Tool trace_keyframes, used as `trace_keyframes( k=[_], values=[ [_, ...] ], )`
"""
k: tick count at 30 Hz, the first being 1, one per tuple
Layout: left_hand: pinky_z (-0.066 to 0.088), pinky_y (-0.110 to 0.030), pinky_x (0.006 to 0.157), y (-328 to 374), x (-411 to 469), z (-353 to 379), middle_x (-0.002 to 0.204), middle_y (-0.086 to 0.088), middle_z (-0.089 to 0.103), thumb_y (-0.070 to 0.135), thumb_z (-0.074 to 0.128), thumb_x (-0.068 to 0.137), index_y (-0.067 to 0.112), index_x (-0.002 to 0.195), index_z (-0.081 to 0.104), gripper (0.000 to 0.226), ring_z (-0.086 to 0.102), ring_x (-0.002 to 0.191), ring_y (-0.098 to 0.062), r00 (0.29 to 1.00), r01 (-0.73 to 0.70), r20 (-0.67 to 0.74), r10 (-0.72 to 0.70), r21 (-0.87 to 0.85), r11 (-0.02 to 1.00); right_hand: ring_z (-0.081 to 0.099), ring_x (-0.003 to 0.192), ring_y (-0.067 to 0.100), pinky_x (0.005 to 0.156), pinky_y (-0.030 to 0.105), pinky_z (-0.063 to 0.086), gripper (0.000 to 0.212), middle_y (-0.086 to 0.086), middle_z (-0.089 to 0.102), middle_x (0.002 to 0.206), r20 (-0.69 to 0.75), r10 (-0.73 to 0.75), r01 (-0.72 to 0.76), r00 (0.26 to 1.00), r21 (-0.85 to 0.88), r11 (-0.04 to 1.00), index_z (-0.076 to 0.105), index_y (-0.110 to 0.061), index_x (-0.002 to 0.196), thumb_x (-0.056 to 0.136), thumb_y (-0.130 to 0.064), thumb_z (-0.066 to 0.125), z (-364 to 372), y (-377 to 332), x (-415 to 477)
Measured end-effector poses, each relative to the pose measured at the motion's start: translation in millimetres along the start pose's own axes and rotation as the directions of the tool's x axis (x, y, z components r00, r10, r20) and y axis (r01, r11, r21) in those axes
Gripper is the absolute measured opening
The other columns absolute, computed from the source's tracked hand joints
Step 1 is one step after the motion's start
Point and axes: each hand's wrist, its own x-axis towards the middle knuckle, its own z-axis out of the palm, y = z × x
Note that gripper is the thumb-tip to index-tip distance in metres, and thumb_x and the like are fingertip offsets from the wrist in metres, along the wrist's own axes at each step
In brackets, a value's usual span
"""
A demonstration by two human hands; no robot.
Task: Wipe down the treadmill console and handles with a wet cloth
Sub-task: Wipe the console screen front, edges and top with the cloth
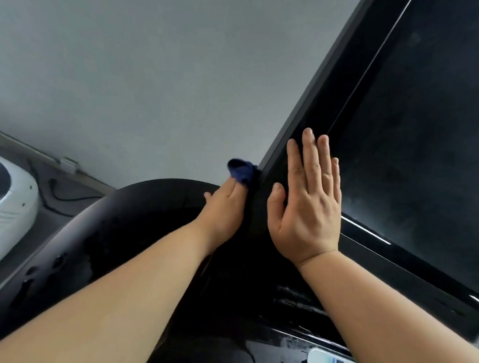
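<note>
At the left edge of the treadmill console [267, 304], lays the right hand [306, 202] flat on the black frame [312, 108] of the screen [414, 158]; holds its fingers straight and close together, thumb a little apart, fingertips pointing up along the frame, little finger at the edge of the dark glass; reaches with the left hand [226, 207] just beside it, round the outer side of the frame; grips there a dark blue cloth [242, 171], bunched, one end sticking out above the knuckles and touching the frame's side; shows the left thumb out to the left, the other fingertips hidden behind cloth and frame; crosses both bare forearms over the glossy black housing [119, 232] below the screen; bears on that housing beads and smears of water [35, 278], thick toward the lower left and again near the bottom, under the right wrist; carries at the bottom edge a pale label [325, 361], its letters cut off and unreadable; stands before a plain grey wall [143, 61]; has, on the floor to the left, a white machine [12, 210] with a dark panel, well apart from the console, and near it a black cable [61, 194] lying by the foot of the wall, below a small pale clip [69, 164] on the skirting.
</note>
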Motion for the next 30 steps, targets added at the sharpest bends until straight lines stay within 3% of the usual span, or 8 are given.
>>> trace_keyframes(
  k=[3,8,13,19,23,26,29,30],
  values=[
    [0.006,-0.058,0.113,-26,-5,4,0.155,-0.013,0.017,-0.007,0.026,0.097,0.001,0.146,0.024,0.050,0.010,0.144,-0.027,0.999,0.034,0.008,-0.034,0.042,0.999,0.009,0.147,0.026,0.119,0.047,0.013,0.060,0.012,0.020,0.157,-0.009,-0.007,0.007,1.000,0.008,1.000,0.032,-0.004,0.147,0.091,-0.026,0.038,1,0,0],
    [0.020,-0.028,0.115,17,14,-2,0.146,-0.010,0.041,0.023,0.024,0.102,0.008,0.142,0.037,0.044,0.033,0.138,-0.019,0.988,-0.148,0.001,0.152,-0.214,0.965,0.011,0.146,0.025,0.118,0.047,0.015,0.061,0.012,0.022,0.156,-0.020,0.007,-0.006,1.000,0.023,1.000,0.034,-0.004,0.146,0.089,-0.026,0.039,0,-1,0],
    [0.024,-0.011,0.107,43,14,3,0.137,0.022,0.045,0.035,0.030,0.102,0.034,0.137,0.043,0.037,0.037,0.124,0.014,0.949,-0.308,-0.032,0.315,-0.326,0.894,0.011,0.146,0.024,0.119,0.044,0.013,0.061,0.011,0.023,0.156,-0.023,0.016,-0.015,1.000,0.050,0.999,0.034,-0.006,0.146,0.089,-0.026,0.040,1,-1,0],
    [0.020,-0.021,0.114,-13,-35,2,0.145,0.018,0.040,0.044,0.022,0.102,0.026,0.144,0.038,0.048,0.031,0.133,0.007,0.986,-0.162,-0.016,0.167,-0.353,0.921,0.008,0.147,0.023,0.120,0.042,0.010,0.061,0.011,0.019,0.157,-0.010,-0.010,0.010,1.000,0.042,0.999,0.031,-0.005,0.147,0.091,-0.028,0.037,1,0,-1],
    [0.037,-0.028,0.104,-2,-36,9,0.115,0.006,0.068,0.048,0.024,0.101,0.028,0.098,0.074,0.054,0.056,0.114,-0.005,0.987,-0.068,-0.157,-0.033,-0.595,0.801,0.006,0.147,0.021,0.120,0.042,0.009,0.061,0.010,0.018,0.158,0.002,-0.016,0.016,1.000,0.036,0.999,0.029,-0.006,0.148,0.092,-0.028,0.036,1,2,-2],
    [0.041,-0.031,0.098,14,-23,0,0.098,0.001,0.074,0.053,0.032,0.097,0.021,0.075,0.079,0.061,0.063,0.106,-0.015,0.988,0.089,-0.013,-0.155,-0.768,0.634,0.004,0.147,0.019,0.120,0.041,0.007,0.062,0.008,0.016,0.159,0.013,-0.020,0.019,1.000,0.049,0.999,0.027,-0.007,0.149,0.092,-0.028,0.037,1,1,-1],
    [0.050,-0.032,0.080,21,-12,-3,0.108,-0.009,0.068,0.032,0.059,0.091,0.018,0.100,0.068,0.019,0.068,0.091,-0.018,0.991,0.089,-0.011,-0.135,-0.699,0.710,0.002,0.147,0.018,0.120,0.040,0.006,0.062,0.006,0.016,0.159,0.037,-0.010,0.007,0.999,0.062,0.998,0.027,-0.008,0.149,0.092,-0.028,0.038,0,2,-1],
    [0.051,-0.033,0.079,18,-9,-3,0.112,-0.006,0.067,0.026,0.063,0.089,0.025,0.115,0.058,0.027,0.068,0.095,-0.018,0.993,0.044,-0.055,-0.109,-0.675,0.737,0.003,0.148,0.018,0.120,0.040,0.007,0.062,0.006,0.016,0.159,0.039,-0.005,0.003,0.999,0.066,0.998,0.028,-0.009,0.149,0.091,-0.028,0.039,0,2,-1]
  ],
)
